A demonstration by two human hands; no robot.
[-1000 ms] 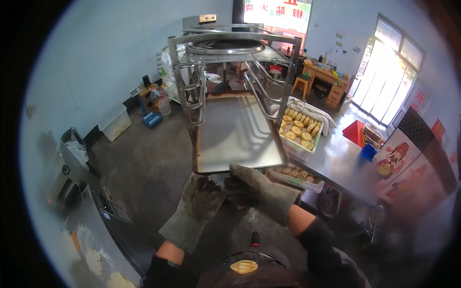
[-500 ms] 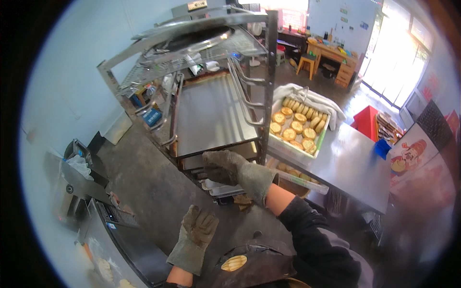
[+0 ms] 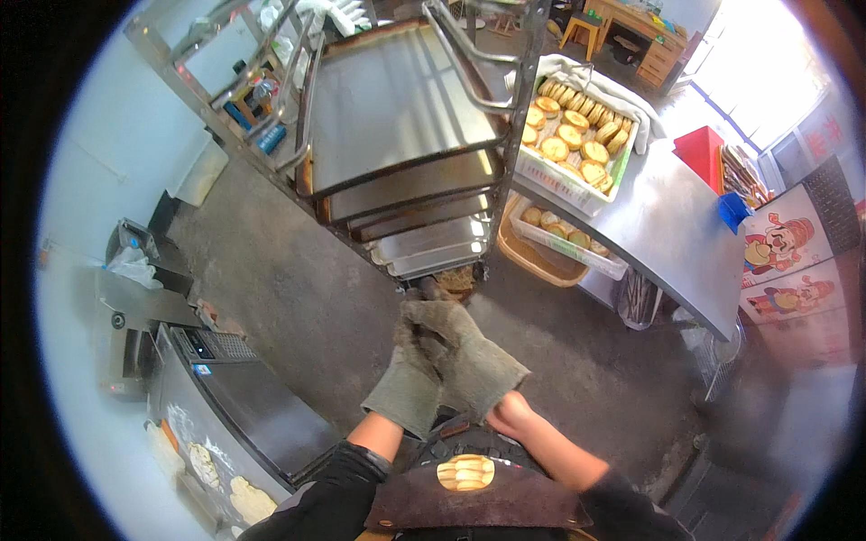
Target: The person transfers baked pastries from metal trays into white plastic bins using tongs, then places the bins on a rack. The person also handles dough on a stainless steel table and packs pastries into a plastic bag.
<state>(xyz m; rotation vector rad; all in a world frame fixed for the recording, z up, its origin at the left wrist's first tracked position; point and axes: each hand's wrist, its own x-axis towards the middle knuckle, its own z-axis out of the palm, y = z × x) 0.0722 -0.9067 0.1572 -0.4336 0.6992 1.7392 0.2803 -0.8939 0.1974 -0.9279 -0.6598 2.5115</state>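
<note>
Both my hands meet in front of my body, below the baking rack. My left hand [image 3: 403, 374] wears a worn grey-brown oven glove, its fingers closed against the other oven glove [image 3: 474, 356]. That second glove hangs loose around my right hand [image 3: 511, 413], which shows bare at the wide cuff and looks partly drawn out. Its fingers are hidden. Just beyond the gloves stands a metal rack [image 3: 521, 117] holding several baking trays [image 3: 397, 99], the top one bare. Neither hand touches the rack.
Right of the rack, a white crate [image 3: 577, 191] of round golden pastries sits on a steel table [image 3: 672, 230], with a red box [image 3: 699, 155] behind. Below are another pastry tray [image 3: 564, 236] and a basket [image 3: 532, 261]. At left, a dark-topped machine [image 3: 257, 406] stands beside flattened dough [image 3: 251, 498].
My right hand has come back from the rack's tray edge to meet my left hand. The right glove has slipped toward my fingers, baring the wrist. The view has tilted down.
</note>
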